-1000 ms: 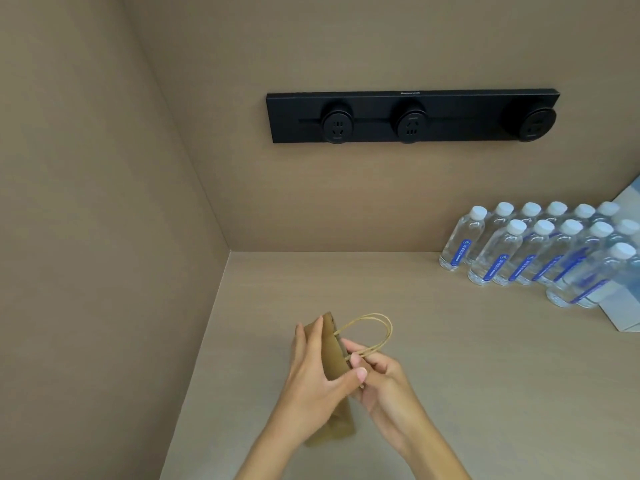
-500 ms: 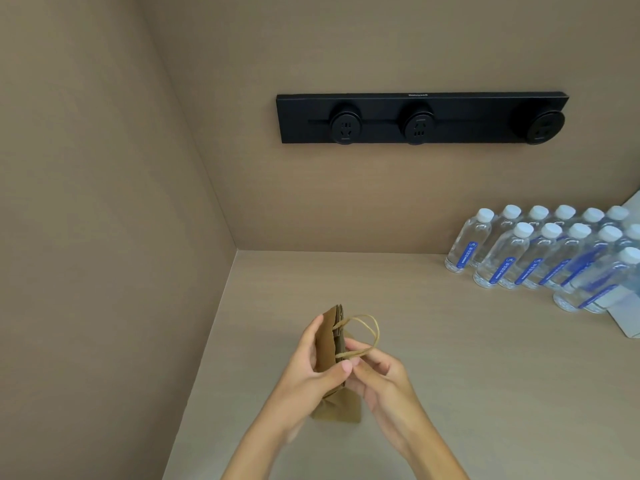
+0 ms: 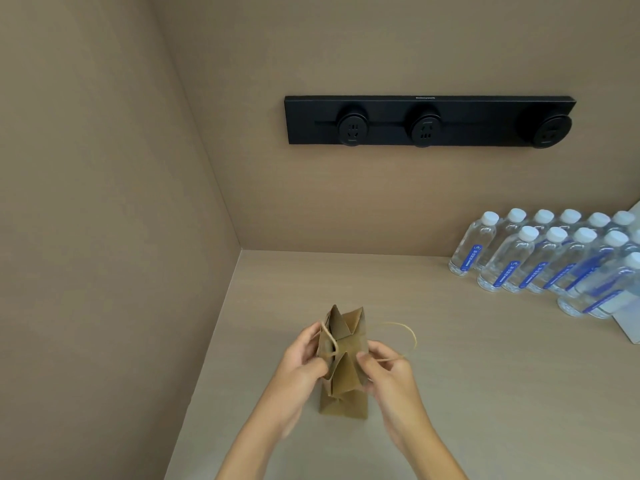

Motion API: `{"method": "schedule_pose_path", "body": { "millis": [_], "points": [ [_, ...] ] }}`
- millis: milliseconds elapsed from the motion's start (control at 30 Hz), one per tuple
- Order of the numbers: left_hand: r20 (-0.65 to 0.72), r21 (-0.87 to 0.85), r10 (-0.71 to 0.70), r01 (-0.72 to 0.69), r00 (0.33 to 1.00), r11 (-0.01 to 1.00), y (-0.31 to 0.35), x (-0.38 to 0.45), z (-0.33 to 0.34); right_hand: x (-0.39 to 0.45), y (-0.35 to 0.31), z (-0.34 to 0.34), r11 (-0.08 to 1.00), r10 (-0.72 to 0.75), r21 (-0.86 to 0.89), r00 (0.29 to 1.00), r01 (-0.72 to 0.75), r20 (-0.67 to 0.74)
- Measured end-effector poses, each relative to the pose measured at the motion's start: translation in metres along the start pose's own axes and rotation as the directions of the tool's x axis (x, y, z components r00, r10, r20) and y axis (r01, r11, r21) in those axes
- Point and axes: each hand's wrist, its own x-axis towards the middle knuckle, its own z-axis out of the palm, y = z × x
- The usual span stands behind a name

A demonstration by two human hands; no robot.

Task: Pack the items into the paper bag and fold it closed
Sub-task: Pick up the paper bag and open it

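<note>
A small brown paper bag (image 3: 344, 403) stands upright on the beige counter (image 3: 485, 358), near the left wall. Its mouth is spread partly open, with the side gussets folded inward. My left hand (image 3: 304, 358) pinches the bag's left wall at the rim. My right hand (image 3: 388, 372) pinches the right wall. One twine handle (image 3: 329, 341) lies over the left side; the other twine handle (image 3: 401, 336) loops out to the right. The bag's inside is hidden from view.
Several clear water bottles (image 3: 540, 258) with white caps and blue labels stand in rows at the back right. A white box edge (image 3: 630, 327) shows at the far right. A black socket strip (image 3: 429, 121) is mounted on the back wall. A side wall (image 3: 104, 237) stands to the left.
The bag was flat and pressed between both hands; now my hands have pulled its two walls apart and the mouth has spread. One handle has swung out to the right.
</note>
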Motion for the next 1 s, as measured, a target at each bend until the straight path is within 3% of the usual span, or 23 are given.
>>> {"method": "schedule_pose_path", "body": {
  "millis": [100,267,400,533,633,733,900,1000],
  "points": [
    [-0.152,0.317,0.084,-0.032,0.985,0.948,0.007,0.002,0.004,0.001,-0.001,0.006,0.987,-0.006,-0.16,0.998,-0.005,-0.067],
    [-0.356,0.673,0.214,0.091,0.91,0.734,0.009,0.008,-0.005,-0.006,-0.013,0.009,0.932,-0.029,-0.362,0.992,-0.019,-0.126],
    [-0.356,0.757,0.238,0.13,0.904,0.64,0.018,0.007,-0.022,-0.016,-0.027,-0.005,0.82,-0.142,-0.572,0.975,0.021,-0.169],
    [-0.343,0.838,0.204,0.201,0.917,0.507,0.033,0.01,-0.028,-0.04,-0.034,-0.012,0.642,-0.213,-0.761,0.975,0.093,-0.06],
    [-0.292,0.854,0.127,0.198,0.948,0.481,0.043,0.012,-0.026,-0.052,-0.031,-0.014,0.317,-0.277,-0.923,0.952,0.221,0.133],
    [-0.244,0.866,0.104,0.168,0.964,0.471,0.052,0.017,-0.021,-0.055,-0.035,-0.018,0.07,-0.177,-0.95,0.941,0.306,0.289],
    [-0.27,0.858,0.273,0.102,0.923,0.504,0.056,0.015,-0.01,-0.051,-0.042,-0.027,-0.093,0.017,-0.93,0.934,0.356,0.356],
    [-0.229,0.837,0.355,-0.002,0.906,0.547,0.048,0.01,-0.01,-0.053,-0.047,-0.022,-0.015,-0.072,-0.932,0.929,0.362,0.362]
  ]
}}
